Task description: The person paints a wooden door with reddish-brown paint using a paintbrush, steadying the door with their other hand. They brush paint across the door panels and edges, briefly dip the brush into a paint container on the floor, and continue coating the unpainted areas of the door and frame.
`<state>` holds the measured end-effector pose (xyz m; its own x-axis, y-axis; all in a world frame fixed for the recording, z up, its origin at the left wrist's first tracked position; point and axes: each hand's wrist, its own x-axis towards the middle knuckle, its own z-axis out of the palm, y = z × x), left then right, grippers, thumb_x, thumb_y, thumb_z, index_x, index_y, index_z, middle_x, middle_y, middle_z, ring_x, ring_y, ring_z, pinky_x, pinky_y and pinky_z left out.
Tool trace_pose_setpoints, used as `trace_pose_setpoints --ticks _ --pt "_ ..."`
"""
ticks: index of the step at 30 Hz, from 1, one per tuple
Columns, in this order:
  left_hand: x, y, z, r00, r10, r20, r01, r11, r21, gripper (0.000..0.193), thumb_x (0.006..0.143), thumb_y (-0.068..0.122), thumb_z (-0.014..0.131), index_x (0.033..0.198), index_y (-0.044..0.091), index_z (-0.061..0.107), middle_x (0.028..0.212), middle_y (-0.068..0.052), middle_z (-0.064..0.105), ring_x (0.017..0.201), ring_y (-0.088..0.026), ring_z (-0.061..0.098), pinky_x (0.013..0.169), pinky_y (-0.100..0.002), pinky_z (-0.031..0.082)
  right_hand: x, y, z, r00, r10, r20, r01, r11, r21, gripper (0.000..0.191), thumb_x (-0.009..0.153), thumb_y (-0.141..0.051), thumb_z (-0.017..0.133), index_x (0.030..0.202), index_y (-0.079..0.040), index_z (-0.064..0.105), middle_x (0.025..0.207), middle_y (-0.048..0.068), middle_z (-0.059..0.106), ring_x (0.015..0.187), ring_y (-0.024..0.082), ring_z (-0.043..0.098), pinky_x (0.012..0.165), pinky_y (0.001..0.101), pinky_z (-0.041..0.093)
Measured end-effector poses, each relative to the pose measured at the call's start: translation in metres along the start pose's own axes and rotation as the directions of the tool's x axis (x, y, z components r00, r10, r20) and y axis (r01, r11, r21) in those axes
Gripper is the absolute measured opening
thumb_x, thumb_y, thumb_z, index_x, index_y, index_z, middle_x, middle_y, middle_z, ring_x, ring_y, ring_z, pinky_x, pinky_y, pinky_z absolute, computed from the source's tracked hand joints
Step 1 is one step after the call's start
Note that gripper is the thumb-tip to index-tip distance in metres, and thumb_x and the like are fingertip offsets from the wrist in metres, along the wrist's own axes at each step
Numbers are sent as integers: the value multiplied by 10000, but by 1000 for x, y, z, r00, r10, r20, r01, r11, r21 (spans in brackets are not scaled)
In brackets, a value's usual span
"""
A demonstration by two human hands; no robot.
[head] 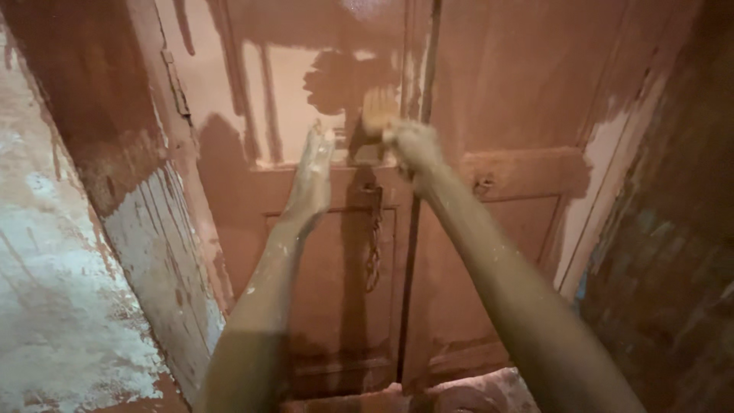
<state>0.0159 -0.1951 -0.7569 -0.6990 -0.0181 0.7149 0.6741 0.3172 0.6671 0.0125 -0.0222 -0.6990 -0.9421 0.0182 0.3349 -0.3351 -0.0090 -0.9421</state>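
left hand (pixel 312 174) flat, fingers extended, pressed on the double wooden door (pixel 505 92) at frame centre. right hand (pixel 411 145) fisted around a blurred paintbrush (pixel 378 109) just right, chain (pixel 373 245) hanging below.

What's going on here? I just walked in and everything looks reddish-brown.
A person is painting a double wooden door reddish-brown. The right hand holds a brush against the upper left panel, where a pale unpainted patch remains. The left hand rests flat on the door beside it. A chain hangs at the middle.
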Motion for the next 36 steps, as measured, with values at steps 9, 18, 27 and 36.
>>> trace_pose_setpoints --ticks 9,18,27,36 --pt "-22 -9 -9 993 -116 -28 119 949 293 875 1012 517 437 1608 -34 112 1714 -195 88 1595 -284 72 1283 -387 76 -33 45 -14 987 -146 62 158 936 -315 275 873 -100 598 1076 -146 777 960 54 722 775 183 606 638 336 452" --pt "32 -39 18 989 89 114 -144 537 831 1027 924 530 601 1581 -90 112 1677 -257 82 1566 -398 68 1277 -457 100 -32 16 -36 889 -358 286 378 220 -899 415 804 -186 714 1209 -271 743 988 113 758 900 326 731 788 471 570" --pt "72 -93 55 953 304 16 -171 490 855 1114 906 672 585 1520 -155 162 1654 -358 55 1545 -501 -4 1253 -592 19 31 10 -50 580 -646 496 563 -123 -817 271 852 -79 672 1106 -138 746 1059 119 690 791 307 718 621 453 571" --pt "74 -115 52 956 276 96 -212 428 879 1201 852 680 599 1515 -211 141 1635 -371 82 1545 -493 -36 1243 -626 -22 46 18 -25 603 -708 366 710 268 -652 147 933 -211 777 1050 -144 718 938 39 690 797 196 713 685 331 605"
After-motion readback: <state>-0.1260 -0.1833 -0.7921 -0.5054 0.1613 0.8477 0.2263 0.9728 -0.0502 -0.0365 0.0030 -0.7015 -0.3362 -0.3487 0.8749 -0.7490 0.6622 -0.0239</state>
